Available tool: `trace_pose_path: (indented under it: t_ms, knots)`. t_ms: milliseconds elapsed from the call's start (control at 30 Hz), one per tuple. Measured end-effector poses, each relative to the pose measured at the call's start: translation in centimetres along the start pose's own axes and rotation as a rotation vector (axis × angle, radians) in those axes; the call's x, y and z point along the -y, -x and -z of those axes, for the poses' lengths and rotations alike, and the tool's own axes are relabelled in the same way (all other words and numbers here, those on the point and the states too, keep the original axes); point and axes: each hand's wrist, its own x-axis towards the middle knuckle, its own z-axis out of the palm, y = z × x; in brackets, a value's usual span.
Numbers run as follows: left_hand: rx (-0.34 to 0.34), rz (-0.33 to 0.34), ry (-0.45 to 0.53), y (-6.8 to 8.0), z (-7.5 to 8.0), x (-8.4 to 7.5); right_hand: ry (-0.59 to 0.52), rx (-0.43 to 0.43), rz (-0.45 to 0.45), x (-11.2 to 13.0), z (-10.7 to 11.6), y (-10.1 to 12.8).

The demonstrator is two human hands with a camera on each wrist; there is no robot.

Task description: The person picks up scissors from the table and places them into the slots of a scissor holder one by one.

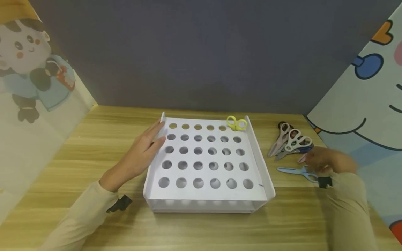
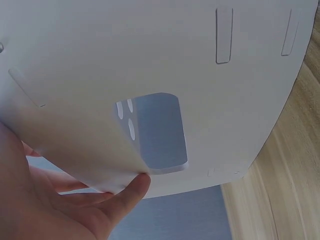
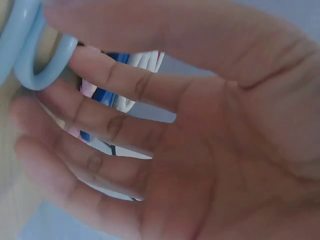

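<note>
A white rack [image 1: 205, 192] with rows of round holes stands in the middle of the table. My left hand [image 1: 142, 151] grips its left side wall near the back, and in the left wrist view the thumb lies by a cutout in the white panel [image 2: 240, 110]. Yellow-handled scissors [image 1: 236, 124] stand in the back right hole. To the right of the rack, my right hand [image 1: 326, 160] pinches a handle of the light blue scissors [image 1: 292, 170]; the handle loop [image 3: 37, 82] shows between thumb and fingers. The hand hides part of the handles.
Behind the light blue pair lies a pile of scissors with white handles [image 1: 295, 140], dark handles and pink parts. A grey partition [image 1: 201, 55] rises behind the table [image 1: 94, 153]. Panels with cartoon drawings stand at both sides.
</note>
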Motion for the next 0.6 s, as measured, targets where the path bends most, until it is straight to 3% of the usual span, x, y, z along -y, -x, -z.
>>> trace_pose_path:
  t_ms: [167, 400, 600]
  knots:
    - [-0.01, -0.007, 0.004, -0.1, -0.1, 0.2, 0.052, 0.009, 0.039, 0.6, -0.1, -0.4]
    - [-0.006, 0.001, 0.015, 0.0, 0.0, 0.1, 0.029, 0.043, 0.103, 1.3, -0.5, -0.7]
    - [-0.003, 0.001, 0.014, 0.0, 0.0, 0.0, -0.026, -0.061, 0.237, 2.7, -0.6, -0.4]
